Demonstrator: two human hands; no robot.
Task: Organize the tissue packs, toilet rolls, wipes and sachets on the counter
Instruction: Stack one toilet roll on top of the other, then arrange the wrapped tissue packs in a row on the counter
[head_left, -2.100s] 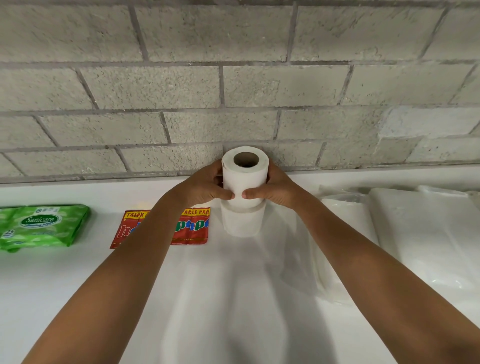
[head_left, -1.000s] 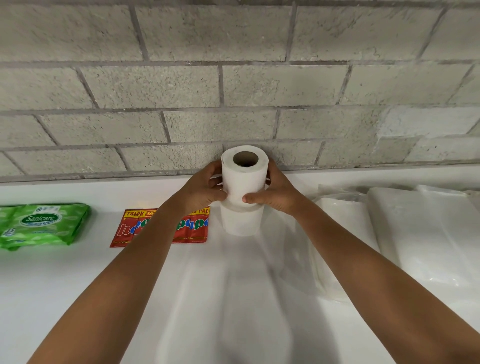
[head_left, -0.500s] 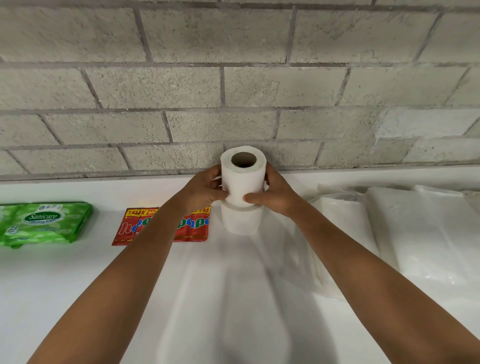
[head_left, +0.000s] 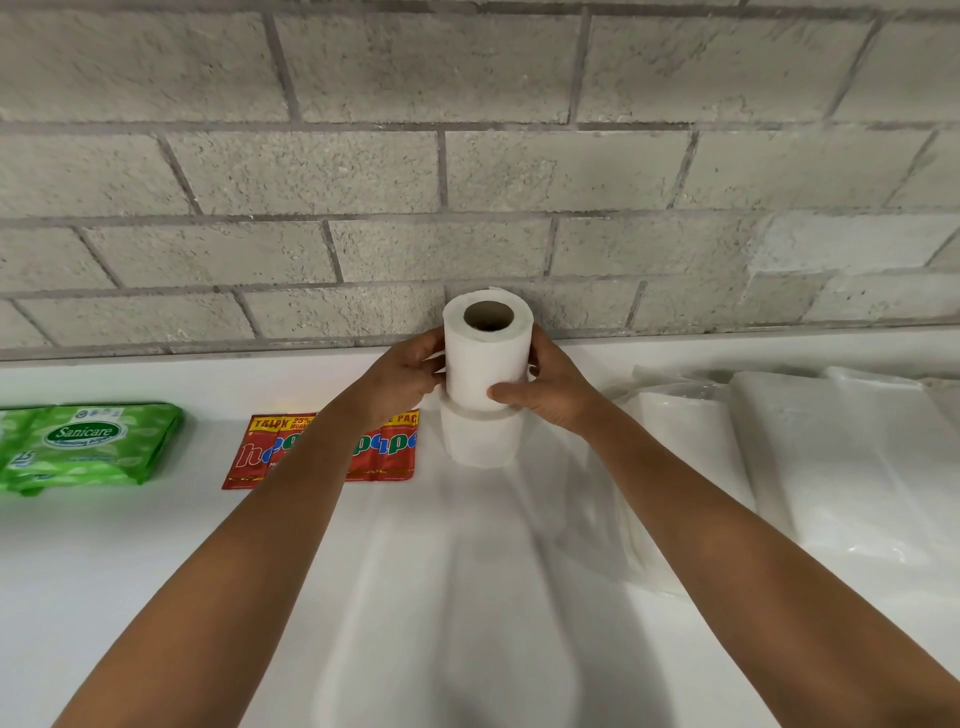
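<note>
- Top roll (head_left: 485, 358) sits upright on the bottom roll (head_left: 480, 439), near the wall (head_left: 467, 171).
- Left hand (head_left: 402, 376) and right hand (head_left: 553, 387) both grip the top roll.
- Red sachets (head_left: 384, 449) lie just left of the rolls.
- Green wipes (head_left: 85, 444) lie far left.
- Tissue packs (head_left: 831, 457) lie on the right.

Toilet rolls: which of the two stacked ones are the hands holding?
The upper toilet roll, the one showing its open cardboard core. The left hand and right hand grip its sides; the lower toilet roll stands untouched on the counter.
</note>
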